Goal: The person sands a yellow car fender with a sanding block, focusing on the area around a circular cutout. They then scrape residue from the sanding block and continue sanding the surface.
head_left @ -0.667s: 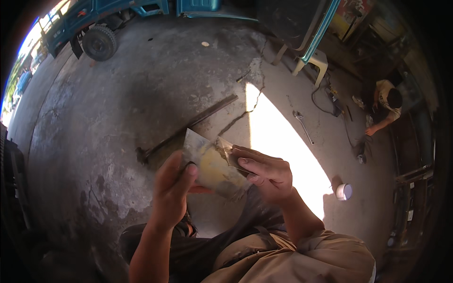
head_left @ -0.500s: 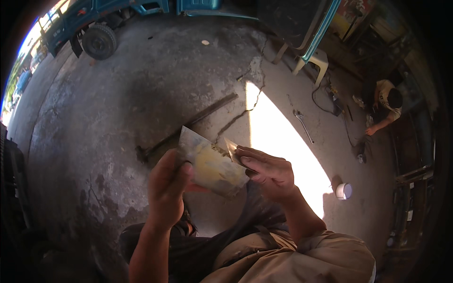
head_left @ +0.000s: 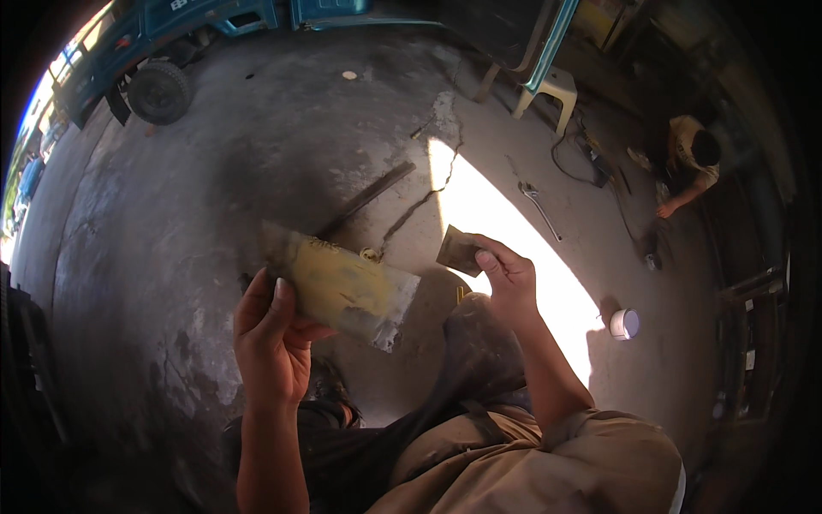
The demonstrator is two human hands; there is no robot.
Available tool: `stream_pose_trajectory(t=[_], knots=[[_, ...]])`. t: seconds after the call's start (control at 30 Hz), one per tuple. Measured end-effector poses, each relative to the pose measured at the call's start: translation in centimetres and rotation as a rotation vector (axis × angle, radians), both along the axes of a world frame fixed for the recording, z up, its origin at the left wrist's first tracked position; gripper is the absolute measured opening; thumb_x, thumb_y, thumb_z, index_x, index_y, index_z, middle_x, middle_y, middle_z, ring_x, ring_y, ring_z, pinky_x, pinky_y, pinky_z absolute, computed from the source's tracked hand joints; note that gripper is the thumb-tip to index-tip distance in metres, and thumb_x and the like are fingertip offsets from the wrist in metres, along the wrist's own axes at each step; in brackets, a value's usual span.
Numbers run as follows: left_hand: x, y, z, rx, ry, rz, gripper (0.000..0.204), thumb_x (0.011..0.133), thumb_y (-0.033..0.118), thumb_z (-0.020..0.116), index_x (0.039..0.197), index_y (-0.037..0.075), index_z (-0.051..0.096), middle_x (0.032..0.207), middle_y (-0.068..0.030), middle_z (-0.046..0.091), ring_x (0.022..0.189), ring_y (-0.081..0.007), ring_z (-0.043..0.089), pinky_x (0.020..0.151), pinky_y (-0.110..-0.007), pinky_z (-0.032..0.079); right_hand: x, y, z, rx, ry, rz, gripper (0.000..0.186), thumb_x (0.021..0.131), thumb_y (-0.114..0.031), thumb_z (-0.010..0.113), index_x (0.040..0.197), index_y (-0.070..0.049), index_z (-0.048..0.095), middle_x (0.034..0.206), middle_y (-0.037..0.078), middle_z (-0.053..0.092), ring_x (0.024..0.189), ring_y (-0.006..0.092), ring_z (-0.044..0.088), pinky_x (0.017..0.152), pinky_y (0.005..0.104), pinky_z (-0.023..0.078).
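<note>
Worn grey concrete floor point(head_left: 214, 180), stained and flaking in places, with a dark crack point(head_left: 419, 203) wandering across its middle. Hard patch of sunlight point(head_left: 531, 248) to the right of centre, curved along its outer edge by the lens. Blue truck point(head_left: 193, 26) at upper left, one black wheel point(head_left: 160, 92) on the ground; near the top, a dark panel point(head_left: 488, 32) edged in teal, pale plastic stool point(head_left: 552, 92) beside it. Low in view, the wearer's tan shirt point(head_left: 479, 475) and dark trousers. Left hand point(head_left: 272, 338) grasps the near left end of a yellow-smeared plate point(head_left: 342, 287), thumb pressed on the upper face, other fingers underneath; plate flat, thin, roughly rectangular, held above the floor, slanting down toward the right in view, its right end bare and greyish. Small yellow lump point(head_left: 371, 255) shows at the far edge; cannot tell whether it sits on the plate or beyond. Right hand point(head_left: 511, 278) pinches a small dark blade point(head_left: 459, 250) between thumb and fingers, apart from the plate, sunlight behind it. Beyond the plate, a dark metal bar point(head_left: 366, 199) lies on the concrete. Farther right: wrench point(head_left: 540, 211), white tub point(head_left: 625, 324), crouching co-worker point(head_left: 692, 154) reaching one arm floorward.
</note>
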State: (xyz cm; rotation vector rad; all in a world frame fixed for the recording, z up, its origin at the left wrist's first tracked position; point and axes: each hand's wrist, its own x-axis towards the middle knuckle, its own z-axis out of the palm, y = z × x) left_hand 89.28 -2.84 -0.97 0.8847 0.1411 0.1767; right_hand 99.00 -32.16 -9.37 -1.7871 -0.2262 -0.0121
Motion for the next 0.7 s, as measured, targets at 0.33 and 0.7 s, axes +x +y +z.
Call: stream_pose_trajectory(t=[0.33,0.7], knots=[[0.7,-1.1,-2.2,-0.042,0.354,-0.182,0.028,0.106,0.02,0.051,0.12,-0.001,0.062,0.103,-0.0091,0.071,0.09,-0.0194,0.071,0.079,-0.034,0.059,1.5,2.7,2.8,0.788,0.038,0.155,0.022,0.106,-0.018,0.058,0.114,0.002,0.063,0.105,0.007,0.072,0.096,0.0121,0.065,0.085,0.027,0.051],[0.5,-1.3,-1.7,0.018,0.346,-0.22,0.025,0.105,0.018,0.051,0.116,0.0,0.064,0.102,-0.0061,0.07,0.089,-0.015,0.068,0.079,-0.03,0.055,-6.1,6.4,-1.9,0.259,0.161,0.211,0.024,0.099,-0.014,0.069,0.116,0.001,0.065,0.098,0.002,0.067,0.093,0.0098,0.06,0.087,0.0258,0.048]])
